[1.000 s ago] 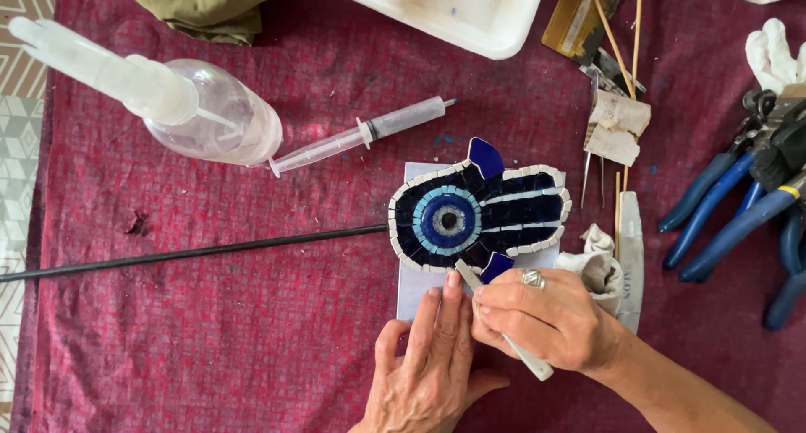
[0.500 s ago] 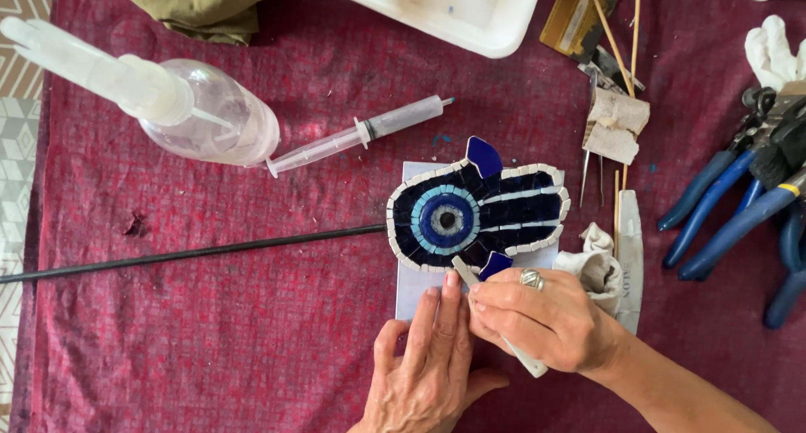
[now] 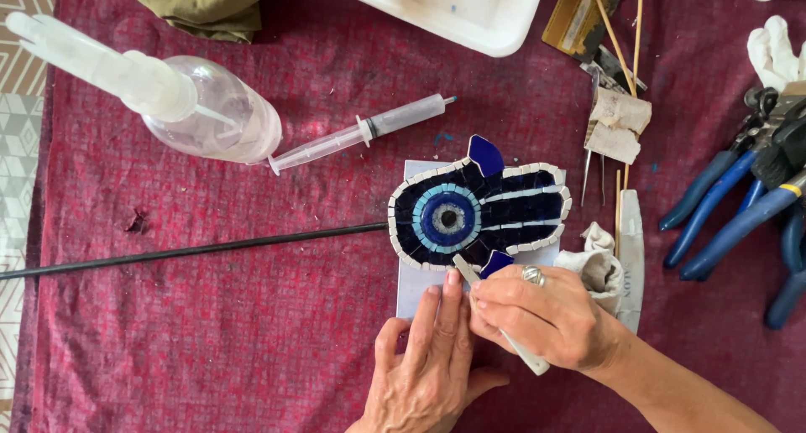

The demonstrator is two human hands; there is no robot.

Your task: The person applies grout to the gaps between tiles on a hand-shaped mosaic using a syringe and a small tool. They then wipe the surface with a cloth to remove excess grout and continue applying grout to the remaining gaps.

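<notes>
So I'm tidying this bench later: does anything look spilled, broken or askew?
The clear spray bottle lies on its side on the red cloth, beside the syringe. No spill shows. Small dark hole in the cloth at left.

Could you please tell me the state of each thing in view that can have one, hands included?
Mosaic hand piece: flat on white paper, tiled in blue and white.
Left hand: fingers extended, pressing the paper's edge.
Right hand: closed around a white stick tool, tip at the mosaic's lower edge.
Syringe: lying flat, plunger drawn out.
Clear bottle: on its side, capped.
Blue-handled pliers: lying unused.
</notes>
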